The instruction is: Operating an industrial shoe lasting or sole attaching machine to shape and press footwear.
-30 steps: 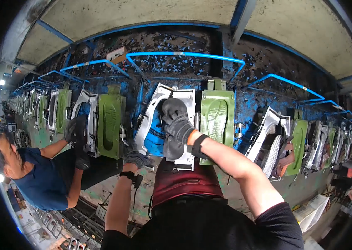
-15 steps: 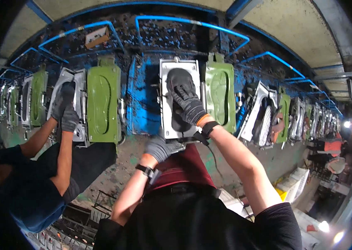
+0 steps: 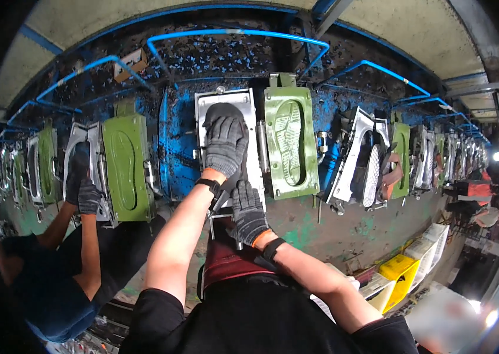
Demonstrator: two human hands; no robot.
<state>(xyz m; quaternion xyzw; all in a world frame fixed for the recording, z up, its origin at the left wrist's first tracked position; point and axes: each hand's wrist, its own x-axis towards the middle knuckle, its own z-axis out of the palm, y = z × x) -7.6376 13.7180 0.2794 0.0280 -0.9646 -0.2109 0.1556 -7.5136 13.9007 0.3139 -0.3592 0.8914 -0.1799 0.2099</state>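
A silver metal mould frame [image 3: 251,147] stands in front of me, with a black shoe-shaped piece [image 3: 224,110] seated in it. My left hand [image 3: 226,141], in a grey knit glove, lies flat over the toe half of this piece, fingers stretched toward its tip. At the heel end, my right hand [image 3: 248,209] rests with its gloved fingers extended upward along the piece. Both palms are hidden from view. Hinged to the frame's right side is a green mould plate [image 3: 289,141] with a patterned sole-shaped cavity.
On the left, a co-worker's gloved hands [image 3: 84,189] work at another mould beside a green plate [image 3: 124,168]. Blue tube rails [image 3: 237,33] run behind the moulds. To the right stands an open mould [image 3: 352,159]. A yellow crate [image 3: 400,274] sits at lower right.
My left hand has moved from the mould's near edge up onto the toe half. My right hand has moved from the piece's middle down to its heel end. The view has shifted.
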